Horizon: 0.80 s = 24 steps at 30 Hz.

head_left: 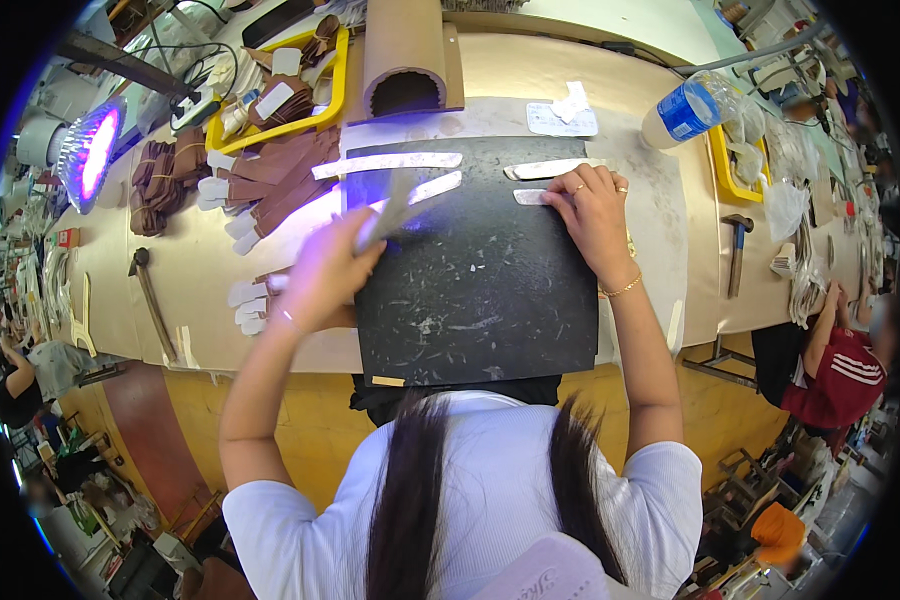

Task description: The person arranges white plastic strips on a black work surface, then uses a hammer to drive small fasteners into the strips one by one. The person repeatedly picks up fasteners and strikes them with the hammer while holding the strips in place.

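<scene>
My left hand (332, 270) is closed around a flat grey-brown strip (396, 208), smeared by motion, above the left part of a dark scuffed mat (475, 290). Close to its tip lie a long white strip (388, 164) and a shorter white strip (436, 186). At the mat's upper right, my right hand (598, 212) pinches the end of a short white strip (529, 198) between thumb and fingers. Just beyond those fingers lies another white strip (555, 168).
Brown strap pieces (288, 180) and a yellow basket (340, 85) are at the left, near a lit lamp (92, 155). A hammer (148, 290) lies left, another hammer (737, 250) right. A brown half-tube (403, 60) stands behind the mat; a bottle (682, 112) is back right.
</scene>
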Each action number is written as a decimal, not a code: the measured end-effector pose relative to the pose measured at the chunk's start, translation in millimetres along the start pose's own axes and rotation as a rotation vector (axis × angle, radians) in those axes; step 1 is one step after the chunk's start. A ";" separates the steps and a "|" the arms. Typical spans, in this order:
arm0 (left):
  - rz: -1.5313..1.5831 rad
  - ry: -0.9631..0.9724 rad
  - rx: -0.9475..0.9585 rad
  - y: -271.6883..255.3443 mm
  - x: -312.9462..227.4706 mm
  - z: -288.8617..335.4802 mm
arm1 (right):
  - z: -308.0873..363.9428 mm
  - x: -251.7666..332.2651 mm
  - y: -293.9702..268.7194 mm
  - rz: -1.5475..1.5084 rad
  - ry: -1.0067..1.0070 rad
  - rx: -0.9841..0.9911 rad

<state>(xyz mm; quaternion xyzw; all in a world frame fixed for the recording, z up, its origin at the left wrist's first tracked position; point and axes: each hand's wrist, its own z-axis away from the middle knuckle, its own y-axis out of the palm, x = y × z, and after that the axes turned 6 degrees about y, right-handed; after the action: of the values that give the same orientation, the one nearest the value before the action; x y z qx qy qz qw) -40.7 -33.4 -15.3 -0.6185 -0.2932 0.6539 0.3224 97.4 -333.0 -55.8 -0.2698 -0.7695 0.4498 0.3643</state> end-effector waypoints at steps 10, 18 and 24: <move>-0.274 0.201 -0.007 42.5 -6.7 12.4 | -16.5 -19.1 -3.1 -0.001 -0.001 -0.045; -0.256 0.225 -0.007 27.5 8.5 -5.7 | -24.6 -24.9 0.3 -0.098 -0.090 0.001; -0.225 0.252 -0.032 25.2 9.5 -8.3 | -29.6 -31.7 -16.6 -0.163 -0.112 0.052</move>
<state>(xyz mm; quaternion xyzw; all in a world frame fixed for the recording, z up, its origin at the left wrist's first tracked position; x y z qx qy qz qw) -34.1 -41.7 -41.5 -0.6639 -0.3282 0.5261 0.4181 138.4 -349.3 -41.3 -0.1714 -0.7962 0.4526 0.3630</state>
